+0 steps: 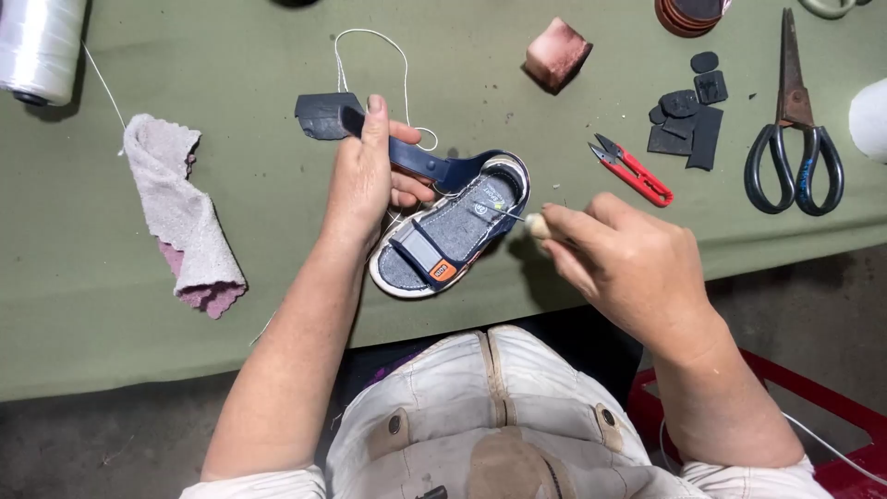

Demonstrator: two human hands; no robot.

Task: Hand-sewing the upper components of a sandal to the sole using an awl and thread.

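Observation:
A small child's sandal [450,231], navy and grey with a white sole edge and an orange tag, is held above the near edge of the green table [277,240]. My left hand [365,180] grips it, thumb up along its open navy strap [416,159]. My right hand [628,263] is closed on an awl [534,225] with a pale wooden handle; its thin metal tip points left and touches the heel part of the insole. White thread [370,37] loops on the table behind the sandal.
A white thread spool [42,46] and a grey-pink rag [180,212] lie at left. Red thread snips [633,171], black rubber pieces [688,115], large scissors [795,139] and a stained block [556,54] lie at right. A black patch [323,115] lies behind my left hand.

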